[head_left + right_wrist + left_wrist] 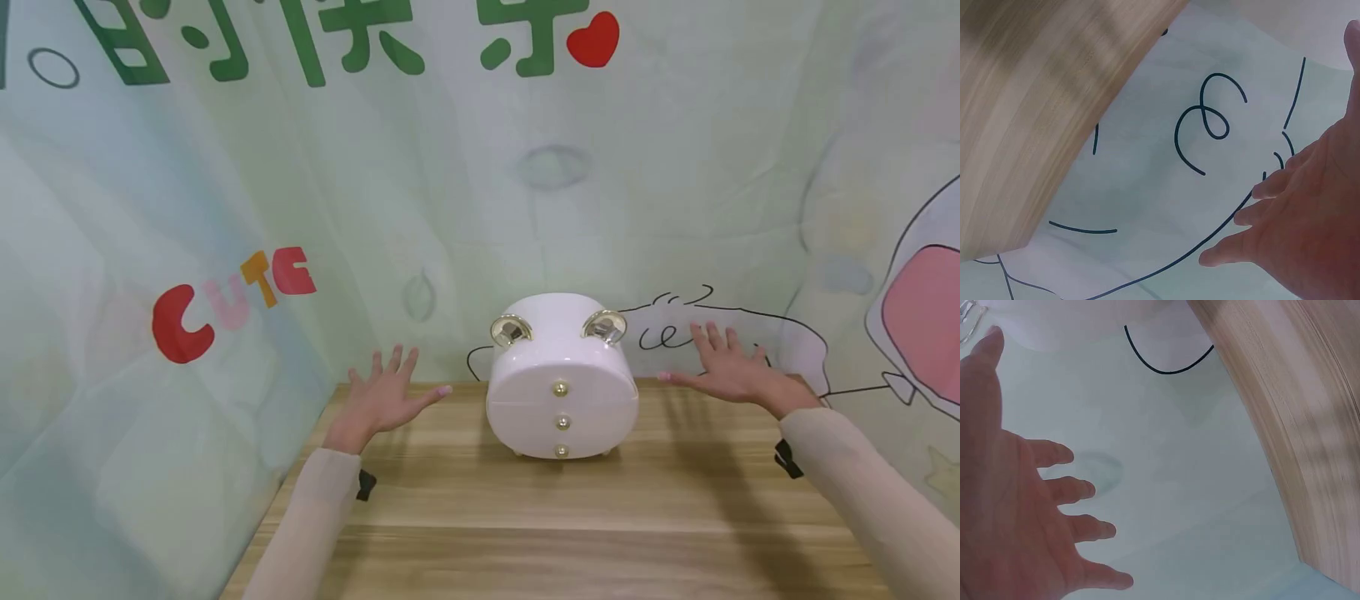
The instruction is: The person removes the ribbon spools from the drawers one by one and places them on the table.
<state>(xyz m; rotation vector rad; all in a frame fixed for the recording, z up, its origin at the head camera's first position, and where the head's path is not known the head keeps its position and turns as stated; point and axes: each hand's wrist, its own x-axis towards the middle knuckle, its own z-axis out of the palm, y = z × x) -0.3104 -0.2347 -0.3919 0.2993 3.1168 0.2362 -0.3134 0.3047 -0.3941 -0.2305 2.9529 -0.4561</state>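
A glossy white rounded box (pixel 562 408) stands on the wooden table (pixel 525 533), three small gold knobs in a column down its front. Two gold-rimmed, ear-like rounds (pixel 604 327) sit at its top. To the left of the box, my left hand (pixel 384 402) hovers with fingers spread and thumb pointing toward it, holding nothing. On the other side, my right hand (pixel 731 371) is likewise spread, apart from the box. In the left wrist view, the left hand (pixel 1022 512) shows straight fingers; in the right wrist view, the right hand (pixel 1310 212) shows its fingers extended.
Behind the table hangs a pale green printed cloth (pixel 450 208) with green characters, a red heart (pixel 594 40) and coloured "CUTE" letters. The table's far edge runs close to this cloth. Black straps (pixel 787 458) show at both wrists.
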